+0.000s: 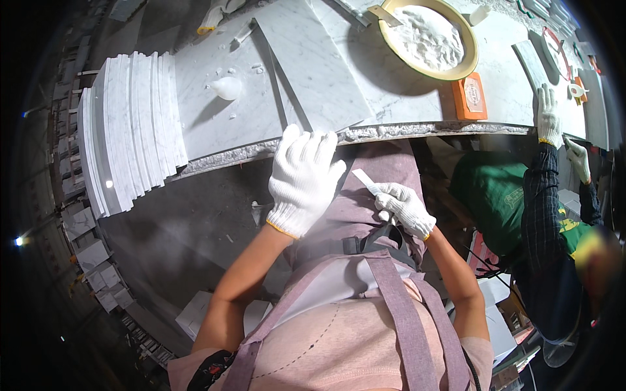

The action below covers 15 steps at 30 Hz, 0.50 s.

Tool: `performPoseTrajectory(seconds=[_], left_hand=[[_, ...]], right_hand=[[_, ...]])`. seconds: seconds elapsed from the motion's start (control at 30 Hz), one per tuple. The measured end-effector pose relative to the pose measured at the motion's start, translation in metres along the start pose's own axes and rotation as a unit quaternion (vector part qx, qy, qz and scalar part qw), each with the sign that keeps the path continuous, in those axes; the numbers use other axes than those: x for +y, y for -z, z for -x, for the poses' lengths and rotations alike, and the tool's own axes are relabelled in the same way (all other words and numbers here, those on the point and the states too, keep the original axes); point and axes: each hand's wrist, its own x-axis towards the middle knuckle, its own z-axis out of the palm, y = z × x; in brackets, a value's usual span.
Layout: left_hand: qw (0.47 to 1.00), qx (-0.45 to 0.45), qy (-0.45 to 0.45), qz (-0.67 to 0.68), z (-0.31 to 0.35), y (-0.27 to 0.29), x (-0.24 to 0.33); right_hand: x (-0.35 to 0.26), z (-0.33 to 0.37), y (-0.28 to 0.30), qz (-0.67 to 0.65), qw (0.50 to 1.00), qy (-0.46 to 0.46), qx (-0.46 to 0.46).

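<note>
My left hand (303, 176), in a white knitted glove, has its fingers stretched out at the near edge of a grey-veined marble slab (313, 65). Its fingertips seem to touch the slab's near corner; the palm side is hidden. The slab lies at a slant on a larger marble piece (215, 124), with a dark gap along its left side. My right hand (402, 207), also gloved, is closed around a short, narrow, flat whitish strip (366, 182) in front of my waist. The strip points up and left, apart from the table.
A yellow-rimmed basin (474, 55) of white powder stands at the back, a flat scraper on its rim. Near the table edge is an orange box (470, 98). Stacked marble tiles (134, 130) stand left, beside a whitish lump (227, 88). A gloved co-worker (548, 195) works at right.
</note>
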Motion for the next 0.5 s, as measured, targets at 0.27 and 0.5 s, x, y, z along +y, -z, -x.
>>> performPoseTrajectory(seconds=[0.27,0.5], left_hand=[[0.996,0.090,-0.012,0.027,0.014,-0.004,-0.005],[0.999,0.019,-0.005,-0.032,-0.016,-0.008,-0.008]], right_hand=[[0.007,-0.002,0.007,-0.014,1.000,0.003,-0.001],[0.005,-0.002,0.008,-0.023,1.000,-0.007,-0.002]])
